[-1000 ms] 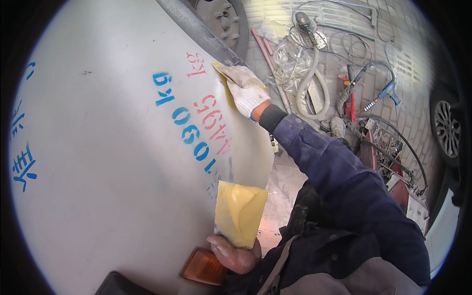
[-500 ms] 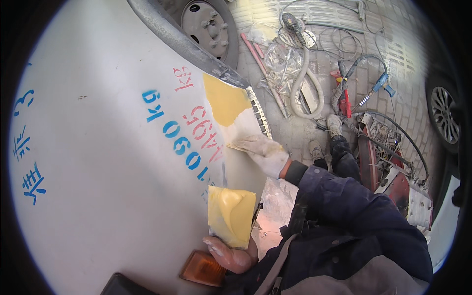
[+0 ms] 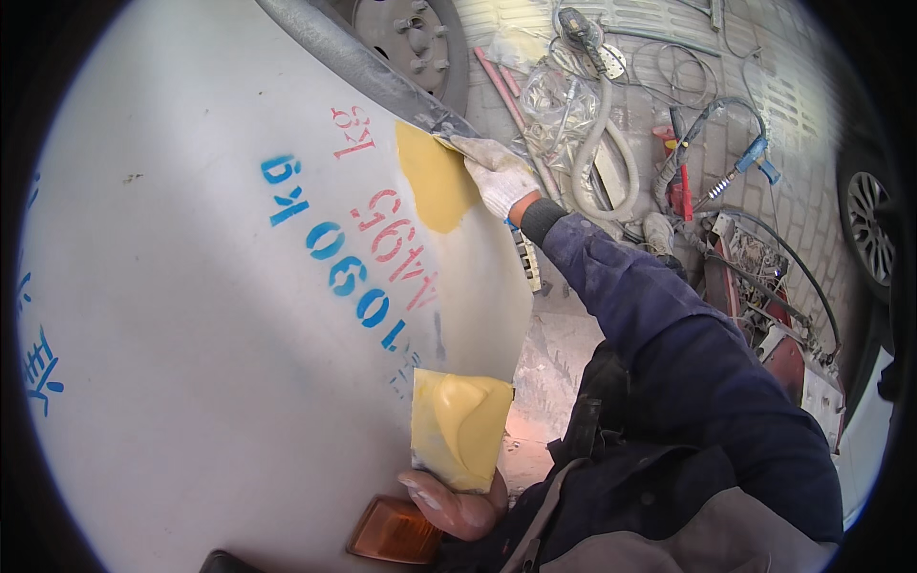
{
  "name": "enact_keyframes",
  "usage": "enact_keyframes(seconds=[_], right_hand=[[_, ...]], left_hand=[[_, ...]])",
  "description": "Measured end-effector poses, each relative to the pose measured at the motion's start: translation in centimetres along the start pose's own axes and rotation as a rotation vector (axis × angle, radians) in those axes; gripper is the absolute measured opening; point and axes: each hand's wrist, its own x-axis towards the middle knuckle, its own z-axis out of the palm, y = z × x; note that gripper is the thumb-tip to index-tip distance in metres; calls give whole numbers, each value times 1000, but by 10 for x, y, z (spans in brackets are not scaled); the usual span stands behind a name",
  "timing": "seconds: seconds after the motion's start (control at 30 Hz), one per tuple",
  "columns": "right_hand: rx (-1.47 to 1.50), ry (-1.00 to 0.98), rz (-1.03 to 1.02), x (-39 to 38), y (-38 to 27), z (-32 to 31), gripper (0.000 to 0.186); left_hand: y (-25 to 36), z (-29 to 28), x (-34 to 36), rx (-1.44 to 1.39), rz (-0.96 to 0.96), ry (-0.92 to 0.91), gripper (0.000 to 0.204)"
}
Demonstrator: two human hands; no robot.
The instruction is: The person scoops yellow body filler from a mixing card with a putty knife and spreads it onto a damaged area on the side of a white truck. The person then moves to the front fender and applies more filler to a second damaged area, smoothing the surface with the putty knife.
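Note:
My bare left hand [image 3: 454, 506], dusted white, grips the lower edge of a square putty board [image 3: 430, 449]. A thick smear of yellow body filler [image 3: 463, 411] covers most of the board. My right hand [image 3: 499, 179] wears a white knitted glove and lies at the panel's edge, beside the upper right of a yellow filler patch [image 3: 435, 186]. Its fingers are pressed together, pointing left; whatever they may hold is hidden. The patch is spread on a pale grey vehicle panel [image 3: 220, 353] with blue and red stencilled markings.
An orange lamp [image 3: 394, 528] sits below my left hand. Above are a dark wheel arch [image 3: 353, 72] and a wheel [image 3: 420, 48]. On the paved floor lie a sander with a hose [image 3: 611, 177], red rods [image 3: 511, 105], a blue-handled air tool [image 3: 750, 158] and a red metal part [image 3: 783, 368].
My right hand has moved up along the panel's edge, from below the yellow patch to its upper right. The board in my left hand has shifted only slightly in the picture.

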Motion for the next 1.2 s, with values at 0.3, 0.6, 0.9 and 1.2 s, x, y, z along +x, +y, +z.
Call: enact_keyframes(seconds=[0.3, 0.6, 0.9, 1.2], right_hand=[[-45, 10, -25, -6, -6, 7, 43], [-110, -105, 39, -85, -24, -1, 46], [-158, -27, 7, -76, -6, -38, 42], [-58, 99, -72, 11, -24, 10, 41]], left_hand=[[36, 17, 13, -847, -946, 359, 68], [36, 12, 16, -731, -931, 235, 71], [33, 18, 16, -667, -905, 300, 69], [30, 11, 19, -975, -1048, 283, 78]])
